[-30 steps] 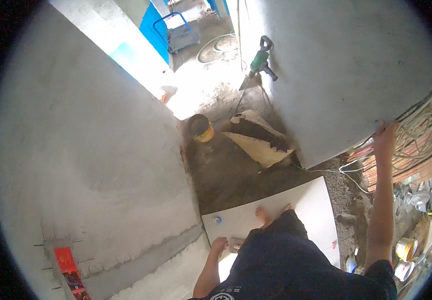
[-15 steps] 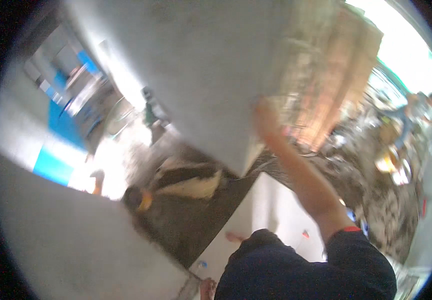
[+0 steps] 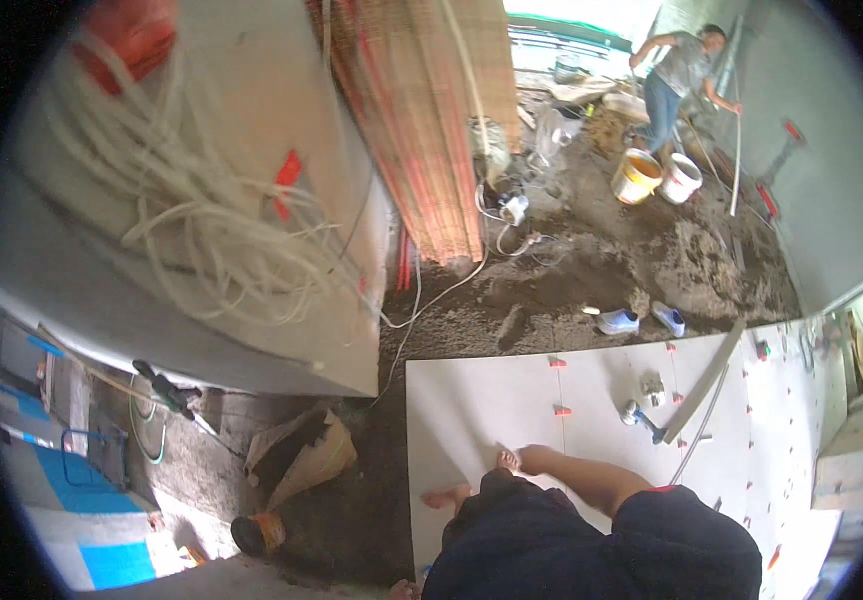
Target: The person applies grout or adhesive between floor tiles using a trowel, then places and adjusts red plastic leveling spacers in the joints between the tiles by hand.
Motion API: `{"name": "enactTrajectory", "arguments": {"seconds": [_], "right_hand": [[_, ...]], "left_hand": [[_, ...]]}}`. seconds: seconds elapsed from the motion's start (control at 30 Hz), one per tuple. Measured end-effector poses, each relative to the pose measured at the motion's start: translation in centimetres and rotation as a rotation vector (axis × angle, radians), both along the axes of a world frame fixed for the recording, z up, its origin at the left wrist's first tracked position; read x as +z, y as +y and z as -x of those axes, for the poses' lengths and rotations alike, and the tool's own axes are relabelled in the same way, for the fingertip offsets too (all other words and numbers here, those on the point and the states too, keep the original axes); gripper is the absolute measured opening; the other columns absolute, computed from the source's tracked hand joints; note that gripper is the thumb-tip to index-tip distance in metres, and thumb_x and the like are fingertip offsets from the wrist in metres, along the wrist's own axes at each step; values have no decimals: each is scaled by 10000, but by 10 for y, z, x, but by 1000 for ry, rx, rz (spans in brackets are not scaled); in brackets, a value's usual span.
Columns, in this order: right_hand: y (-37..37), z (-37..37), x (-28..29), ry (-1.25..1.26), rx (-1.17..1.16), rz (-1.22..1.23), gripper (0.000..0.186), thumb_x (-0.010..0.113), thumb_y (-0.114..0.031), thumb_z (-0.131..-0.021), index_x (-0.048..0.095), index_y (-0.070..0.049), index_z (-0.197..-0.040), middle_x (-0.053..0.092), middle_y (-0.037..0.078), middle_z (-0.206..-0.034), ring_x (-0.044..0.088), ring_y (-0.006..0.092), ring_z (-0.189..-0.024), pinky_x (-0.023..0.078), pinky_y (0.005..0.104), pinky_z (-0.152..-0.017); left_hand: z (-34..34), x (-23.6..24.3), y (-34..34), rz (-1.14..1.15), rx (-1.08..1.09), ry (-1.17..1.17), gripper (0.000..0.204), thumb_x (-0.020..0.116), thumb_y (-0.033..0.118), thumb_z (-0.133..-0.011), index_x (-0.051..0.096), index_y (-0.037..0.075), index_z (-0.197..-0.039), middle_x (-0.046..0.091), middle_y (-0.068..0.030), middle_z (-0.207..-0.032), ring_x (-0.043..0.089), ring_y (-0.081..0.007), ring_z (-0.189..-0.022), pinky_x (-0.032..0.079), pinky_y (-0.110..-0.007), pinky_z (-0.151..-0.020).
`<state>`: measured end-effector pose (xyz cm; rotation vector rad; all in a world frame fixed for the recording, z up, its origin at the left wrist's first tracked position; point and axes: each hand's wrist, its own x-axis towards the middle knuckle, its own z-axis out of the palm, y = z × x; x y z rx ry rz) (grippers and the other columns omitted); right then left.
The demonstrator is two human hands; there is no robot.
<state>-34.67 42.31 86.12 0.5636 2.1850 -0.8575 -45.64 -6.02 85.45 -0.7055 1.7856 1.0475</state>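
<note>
My right arm reaches from a dark sleeve across my dark-clothed body. My right hand (image 3: 534, 460) is low in front of me above the pale floor tiles (image 3: 482, 400), beside what looks like toes; its fingers cannot be made out. At the lower edge a bit of skin (image 3: 404, 590) shows, perhaps my left hand, mostly cut off. My bare foot (image 3: 447, 497) is on the tiles. Red tile-levelling wedges (image 3: 563, 411) sit along the joints. To the right lie a mallet-like tool (image 3: 644, 420) with a blue end, a flat straightedge (image 3: 707, 380) and a thin rod (image 3: 700, 424).
Ahead, blue shoes (image 3: 617, 320) stand on rough grey mortar (image 3: 522, 300). A person (image 3: 687, 75) beside two buckets (image 3: 638, 178) holds a long pole (image 3: 737, 150). Left are a wall with coiled pale cable (image 3: 232, 250), a reddish slatted panel (image 3: 422, 130) and a torn bag (image 3: 317, 460).
My view has swung to the right and sharpened. My right hand has come down from beside the wall corner to low in front of my body.
</note>
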Motion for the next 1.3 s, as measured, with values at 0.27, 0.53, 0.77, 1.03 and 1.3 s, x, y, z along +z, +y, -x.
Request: {"name": "enactTrajectory", "arguments": {"seconds": [0.27, 0.53, 0.77, 1.03, 1.3], "right_hand": [[143, -204, -50, -271, -716, -249, 323, 575, -352, -796, 718, -67, -743, 708, 117, -781, 687, 256, -709, 544, 378, -684], [116, -164, -6, 197, -1172, 75, 322, 602, -339, -844, 656, -21, -849, 682, 66, -696, 628, 160, -584, 517, 312, -558], [50, -197, -60, 18, -951, 72, 304, 593, -337, -799, 707, -68, -714, 647, 86, -588, 637, 209, -554, 529, 375, -611], [45, -276, -105, -143, -640, -251, 214, 617, -277, -786, 726, -93, -794, 676, 83, -652, 657, 255, -582, 541, 396, -582], [30, -191, -48, -18, -1201, -50, 285, 573, -318, -793, 706, -66, -770, 685, 94, -672, 643, 228, -572, 519, 383, -536]], "left_hand": [[22, -2, 100, -20, -310, -5, 102, 565, 153, -840, 620, 67, -849, 582, -91, -685, 617, -223, -622, 495, -332, -548], [48, 6, 250, -104, -689, 59, 120, 558, 164, -846, 625, 65, -835, 586, -93, -688, 618, -226, -628, 494, -339, -552], [74, 31, 322, -138, -918, 158, 137, 552, 173, -851, 629, 63, -823, 590, -95, -690, 618, -229, -634, 493, -345, -556], [84, 38, 354, -202, -1080, 200, 159, 545, 184, -857, 634, 61, -809, 595, -98, -693, 619, -232, -640, 491, -352, -561], [119, 29, 312, -165, -1050, 190, 182, 539, 195, -862, 639, 59, -795, 600, -101, -696, 619, -234, -646, 490, -359, -565]]}}
